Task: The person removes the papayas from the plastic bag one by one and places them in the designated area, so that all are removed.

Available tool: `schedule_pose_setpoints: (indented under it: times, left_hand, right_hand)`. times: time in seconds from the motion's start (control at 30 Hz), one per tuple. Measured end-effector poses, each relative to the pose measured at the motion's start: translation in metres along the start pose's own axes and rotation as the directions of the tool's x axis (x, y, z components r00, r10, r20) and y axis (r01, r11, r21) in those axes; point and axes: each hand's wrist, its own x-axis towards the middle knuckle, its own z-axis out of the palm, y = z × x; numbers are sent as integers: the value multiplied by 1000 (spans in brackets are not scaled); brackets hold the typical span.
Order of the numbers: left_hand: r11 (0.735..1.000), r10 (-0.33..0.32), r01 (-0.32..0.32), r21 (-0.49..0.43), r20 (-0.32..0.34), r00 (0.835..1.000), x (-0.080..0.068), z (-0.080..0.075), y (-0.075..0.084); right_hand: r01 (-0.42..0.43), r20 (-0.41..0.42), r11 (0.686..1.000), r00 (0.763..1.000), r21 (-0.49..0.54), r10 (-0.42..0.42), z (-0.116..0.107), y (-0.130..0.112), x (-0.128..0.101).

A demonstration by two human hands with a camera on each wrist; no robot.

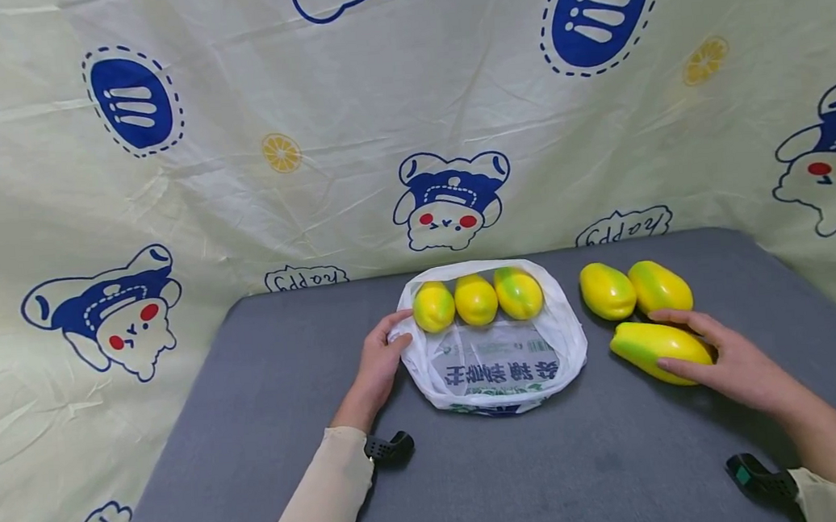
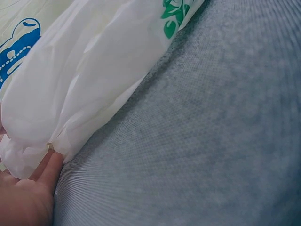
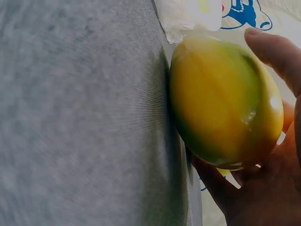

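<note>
My left hand (image 1: 377, 362) holds the left rim of a white plastic bag (image 1: 573, 341), thumb inside the edge. The left wrist view shows its fingers (image 2: 51, 170) under the bunched plastic (image 2: 70, 89). Three yellow-green papayas (image 1: 476, 300) lie in a row at the far side inside the opened bag, with printed plastic showing in front of them. Right of the bag, my right hand (image 1: 741, 364) spans a longer papaya (image 1: 650, 345) lying on the table, thumb on its near side and fingers on its far side. In the right wrist view this papaya (image 3: 221, 99) sits within the curved hand.
Two more papayas (image 1: 607, 291) lie side by side just behind the right hand, close to its fingers. A grey cloth covers the table (image 1: 521, 480). A pale printed curtain (image 1: 355, 201) hangs behind the table and along its sides.
</note>
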Motion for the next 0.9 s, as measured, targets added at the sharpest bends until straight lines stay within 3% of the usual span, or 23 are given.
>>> schedule_pose_setpoints:
  times: [0.2, 0.37, 0.6, 0.83, 0.9]
  left_hand:
    - [1000, -1, 1, 3, -4, 1000, 0, 1, -2]
    - [1000, 9, -9, 1, 8, 1000, 1, 1, -3]
    - [1000, 6, -6, -7, 6, 1000, 1, 1, -2]
    - [1000, -2, 2, -15, 6, 1000, 2, 1, -2]
    - [1000, -5, 5, -18, 1, 1000, 2, 0, -2]
  right_hand:
    - [49, -54, 999, 997, 11, -48, -2, 1, -1]
    - [21, -74, 998, 997, 56, -17, -11, -8, -2]
    - [-4, -133, 990, 991, 142, 24, -10, -45, 2]
    - [124, -221, 970, 972, 210, -76, 6, -80, 17]
    - [126, -230, 966, 970, 225, -73, 13, -89, 24]
